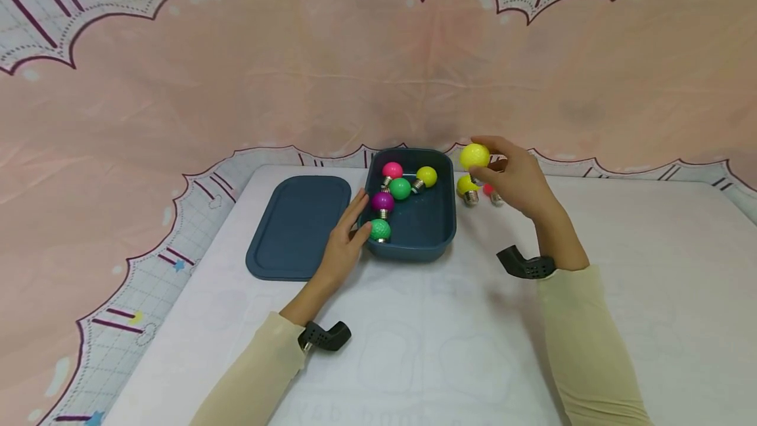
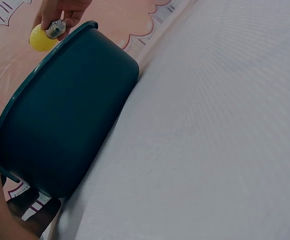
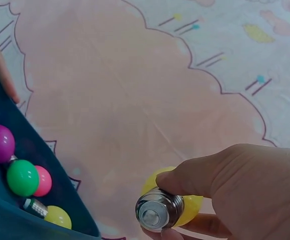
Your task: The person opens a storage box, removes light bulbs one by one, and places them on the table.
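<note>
My right hand [image 1: 513,173] pinches a yellow light bulb [image 1: 474,156] in the air, right of the dark blue box [image 1: 439,225]. In the right wrist view the bulb's silver screw base [image 3: 158,207] faces the camera. My left hand [image 1: 343,242] holds the left wall of the box, thumb at the rim and fingers along the outside. Inside the box lie a pink bulb [image 1: 392,170], a yellow bulb [image 1: 427,177], a purple bulb [image 1: 382,202], a green bulb [image 1: 400,189] and a textured green bulb [image 1: 380,229].
Under my right hand, another yellow bulb [image 1: 466,185] and a partly hidden red bulb [image 1: 488,190] lie on the white table [image 1: 426,334]. The flat dark blue lid [image 1: 298,225] lies left of the box. A patterned cloth [image 1: 378,71] hangs behind.
</note>
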The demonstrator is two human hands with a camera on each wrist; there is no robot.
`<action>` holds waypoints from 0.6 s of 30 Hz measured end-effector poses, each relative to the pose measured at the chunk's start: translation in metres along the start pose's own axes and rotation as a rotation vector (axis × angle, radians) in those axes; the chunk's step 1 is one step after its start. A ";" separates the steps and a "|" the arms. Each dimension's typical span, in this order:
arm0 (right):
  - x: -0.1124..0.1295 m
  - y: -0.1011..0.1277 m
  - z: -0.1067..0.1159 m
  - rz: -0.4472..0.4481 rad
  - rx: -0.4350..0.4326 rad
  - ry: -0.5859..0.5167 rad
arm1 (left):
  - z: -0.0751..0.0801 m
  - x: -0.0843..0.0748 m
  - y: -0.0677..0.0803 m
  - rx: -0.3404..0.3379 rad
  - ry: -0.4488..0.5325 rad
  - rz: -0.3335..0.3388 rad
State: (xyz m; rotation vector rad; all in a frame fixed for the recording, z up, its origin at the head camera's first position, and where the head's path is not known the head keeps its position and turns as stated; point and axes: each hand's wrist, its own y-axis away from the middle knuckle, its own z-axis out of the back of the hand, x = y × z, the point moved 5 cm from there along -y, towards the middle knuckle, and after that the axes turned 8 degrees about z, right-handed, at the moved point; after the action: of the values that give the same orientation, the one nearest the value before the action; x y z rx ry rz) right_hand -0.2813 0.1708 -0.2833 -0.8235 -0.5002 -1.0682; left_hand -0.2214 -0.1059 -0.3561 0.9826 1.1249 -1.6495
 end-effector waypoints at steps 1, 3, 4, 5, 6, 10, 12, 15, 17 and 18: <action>-0.001 0.000 0.002 -0.003 -0.002 -0.004 | 0.000 0.000 0.000 -0.001 0.000 -0.004; -0.003 0.001 0.005 -0.012 -0.005 0.001 | 0.000 -0.001 0.000 -0.003 -0.002 -0.010; -0.004 0.002 0.007 -0.018 -0.007 0.000 | 0.000 -0.001 0.000 -0.004 -0.004 -0.011; -0.005 0.002 0.008 -0.023 -0.008 0.000 | 0.000 -0.001 0.000 -0.006 -0.007 -0.012; -0.006 0.003 0.010 -0.025 -0.008 0.000 | 0.000 -0.001 0.000 -0.007 -0.007 -0.011; -0.009 0.005 0.015 -0.033 -0.012 -0.009 | 0.000 0.000 0.000 -0.009 -0.013 -0.007; -0.011 0.005 0.017 -0.038 -0.018 -0.009 | 0.000 0.000 0.000 -0.009 -0.014 -0.006; -0.015 0.006 0.022 -0.051 -0.029 0.003 | 0.000 0.001 0.000 -0.004 -0.009 0.000; -0.019 0.007 0.024 -0.065 -0.034 0.014 | 0.000 0.001 0.000 -0.001 -0.007 0.003; -0.022 0.008 0.026 -0.073 -0.038 0.018 | 0.000 0.001 0.000 0.000 -0.005 0.004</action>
State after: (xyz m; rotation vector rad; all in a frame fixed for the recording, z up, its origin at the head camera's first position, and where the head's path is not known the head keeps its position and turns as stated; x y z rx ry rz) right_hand -0.2826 0.2049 -0.2858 -0.8331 -0.4996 -1.1544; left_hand -0.2219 -0.1063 -0.3570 0.9799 1.1183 -1.6480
